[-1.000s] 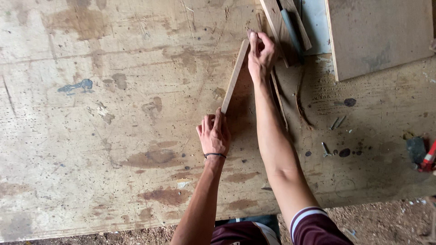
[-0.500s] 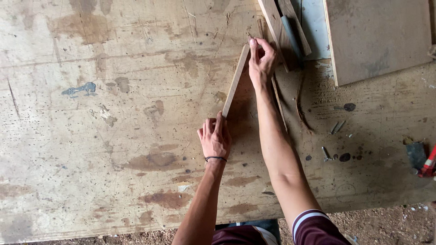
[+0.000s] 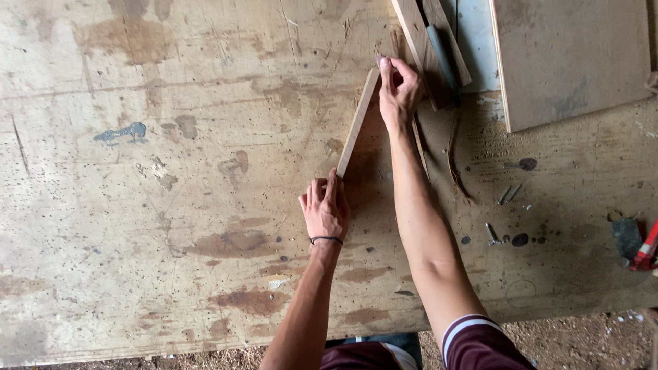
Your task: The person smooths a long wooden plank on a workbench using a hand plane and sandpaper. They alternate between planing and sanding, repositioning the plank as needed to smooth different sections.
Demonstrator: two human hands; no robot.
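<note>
A narrow wooden strip (image 3: 358, 123) stands on its long edge on a stained wooden workbench (image 3: 171, 171), running from near to far. My left hand (image 3: 325, 209), with a dark band at the wrist, grips the strip's near end. My right hand (image 3: 399, 89) holds the far end, fingers curled over its top. Both arms reach in from the bottom of the view.
Wooden slats with a grey-handled tool (image 3: 442, 55) lie at the far right, next to a flat board (image 3: 572, 58). Loose screws (image 3: 508, 195) and dark spots dot the right side. A red-handled tool (image 3: 646, 248) sits at the right edge. Sawdust covers the ground below.
Both hands stay on the strip's ends. The strip and hands sit slightly lower in view; the grip looks unchanged.
</note>
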